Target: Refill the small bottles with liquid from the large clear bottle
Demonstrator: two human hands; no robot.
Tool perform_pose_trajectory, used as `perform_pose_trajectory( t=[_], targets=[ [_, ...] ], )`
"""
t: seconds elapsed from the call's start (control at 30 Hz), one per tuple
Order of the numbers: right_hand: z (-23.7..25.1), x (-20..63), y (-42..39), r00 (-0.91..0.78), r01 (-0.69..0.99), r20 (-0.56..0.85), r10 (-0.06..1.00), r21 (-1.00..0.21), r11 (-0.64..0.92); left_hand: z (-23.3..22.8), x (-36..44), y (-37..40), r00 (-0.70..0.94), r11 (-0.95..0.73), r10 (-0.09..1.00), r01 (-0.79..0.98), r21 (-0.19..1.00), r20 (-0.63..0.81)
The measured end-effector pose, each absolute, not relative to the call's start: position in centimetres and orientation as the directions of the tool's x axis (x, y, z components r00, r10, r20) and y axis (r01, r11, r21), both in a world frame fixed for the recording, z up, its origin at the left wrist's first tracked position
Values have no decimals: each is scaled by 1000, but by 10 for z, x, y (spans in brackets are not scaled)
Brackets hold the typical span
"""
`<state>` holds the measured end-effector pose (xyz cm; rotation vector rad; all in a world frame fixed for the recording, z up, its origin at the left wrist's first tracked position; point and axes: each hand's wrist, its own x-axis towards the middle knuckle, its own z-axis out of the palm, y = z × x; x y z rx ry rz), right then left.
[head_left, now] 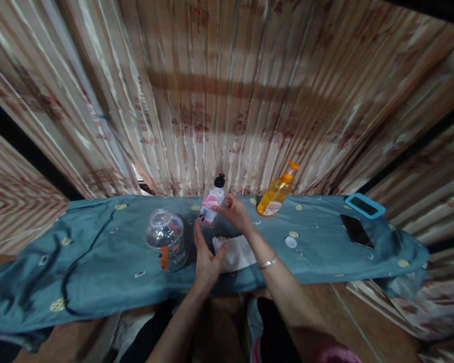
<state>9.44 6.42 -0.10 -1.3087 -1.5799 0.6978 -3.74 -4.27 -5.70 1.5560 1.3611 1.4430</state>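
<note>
A small clear pump bottle [213, 205] with a pink and white label and a black pump top leans to the right in front of me. My right hand [236, 214] grips its right side between thumb and fingers. Just below the bottle's base is my left hand [207, 262], fingers stretched out and thumb apart. Its fingertips are close to the base; whether they touch it I cannot tell. A white paper tissue [237, 253] lies beneath and between my hands. To the left stands a clear plastic cup [173, 252] with a domed lid and orange markings.
An orange pump bottle [276, 196] stands at the back right. A small white disc [291, 242], a dark phone [356, 231] and a blue-framed device [365, 205] lie farther right on the teal cloth [109, 252]. Patterned curtains [212, 101] hang behind the narrow surface.
</note>
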Motion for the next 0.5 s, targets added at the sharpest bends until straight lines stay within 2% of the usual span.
perform_pose_trajectory(
  t=[0.13,0.23,0.4,0.5],
  targets=[
    [9,131,-2,80,421,277,958,-880,219,-58,-31,-42,-93,-323,927,299,898,364],
    [1,138,-36,108,453,244,964,-875,171,-65,-15,-42,-2,-344,933,279,897,359],
    [-19,133,-56,67,392,181,981,-909,141,-75,5,-32,21,-336,939,279,900,344],
    [-15,135,-56,100,343,207,973,-925,161,-75,5,-25,10,-311,947,285,907,322]
  ],
)
